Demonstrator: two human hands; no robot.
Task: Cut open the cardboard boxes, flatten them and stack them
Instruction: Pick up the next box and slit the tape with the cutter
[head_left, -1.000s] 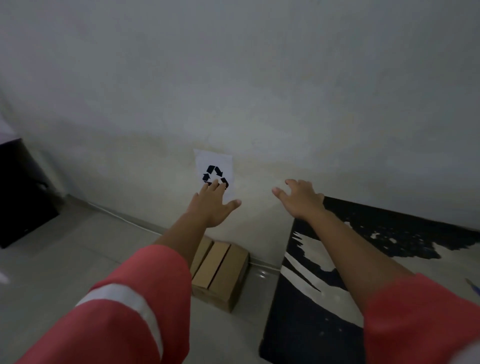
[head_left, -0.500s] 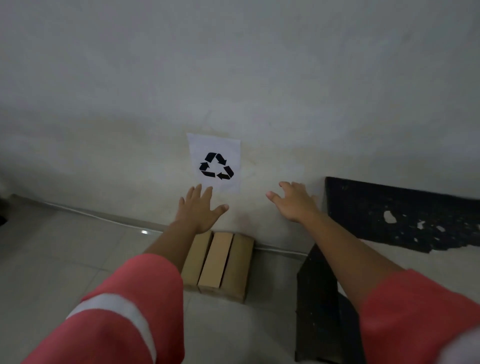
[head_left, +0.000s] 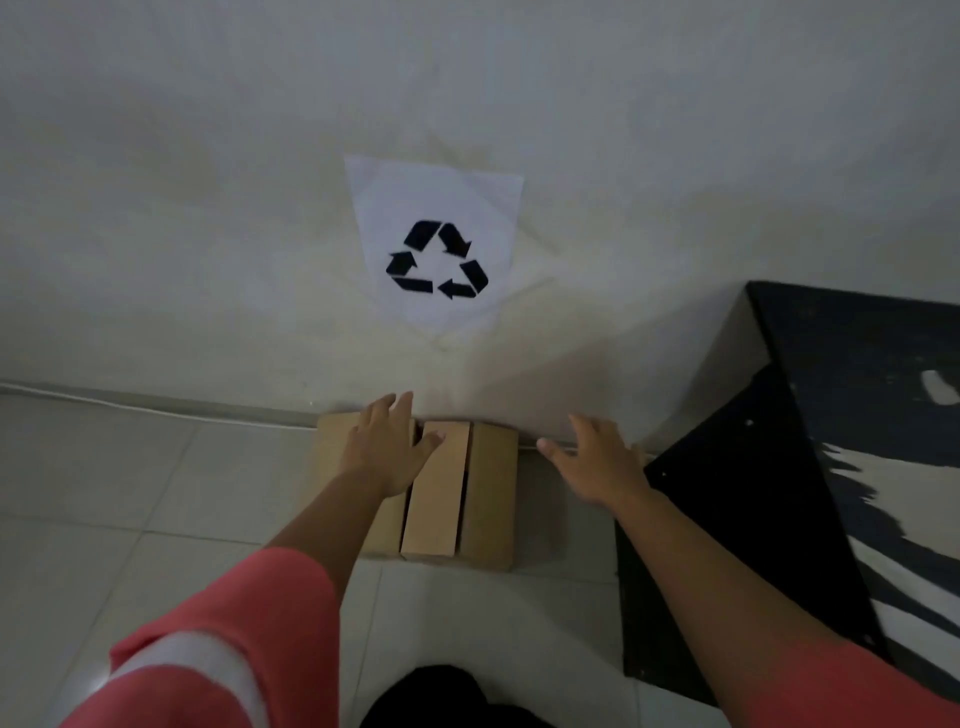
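Note:
A stack of flattened brown cardboard (head_left: 441, 493) lies on the tiled floor against the white wall, its top showing three long folded strips. My left hand (head_left: 392, 447) is spread open over the left strip, fingers straight, thumb reaching onto the middle strip. My right hand (head_left: 597, 460) hovers open just right of the stack, fingers spread, holding nothing. Both arms wear red sleeves.
A white sheet with a black recycling sign (head_left: 436, 249) is stuck on the wall above the stack. A black-and-white table (head_left: 831, 415) stands close on the right. A thin white cable (head_left: 156, 410) runs along the wall base. Pale floor tiles (head_left: 130, 493) extend to the left.
Both hands have dropped from in front of the wall down to the cardboard stack; the left hand now lies over it. The view has moved closer and tilted down.

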